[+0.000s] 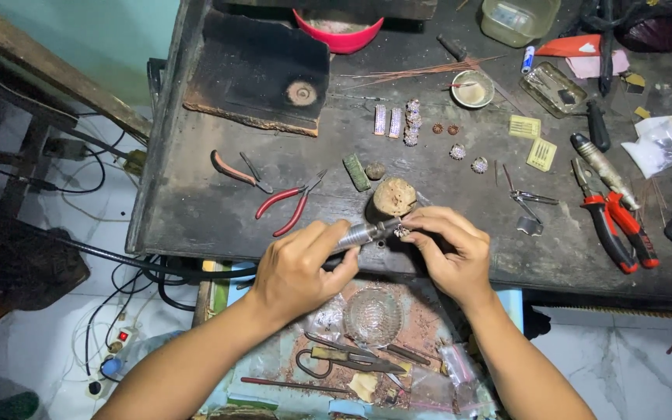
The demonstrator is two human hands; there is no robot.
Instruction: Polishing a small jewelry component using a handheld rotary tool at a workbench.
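Rotary handpiece [363, 232], small jewel [403, 231], scuffed dark workbench [196, 202]

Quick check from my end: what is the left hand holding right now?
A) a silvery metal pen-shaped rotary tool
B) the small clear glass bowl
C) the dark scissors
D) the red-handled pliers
A: the left hand grips the silvery metal pen-shaped rotary tool, its tip pointed at the small sparkly piece pinched in the right hand; the red-handled pliers lie untouched on the bench.
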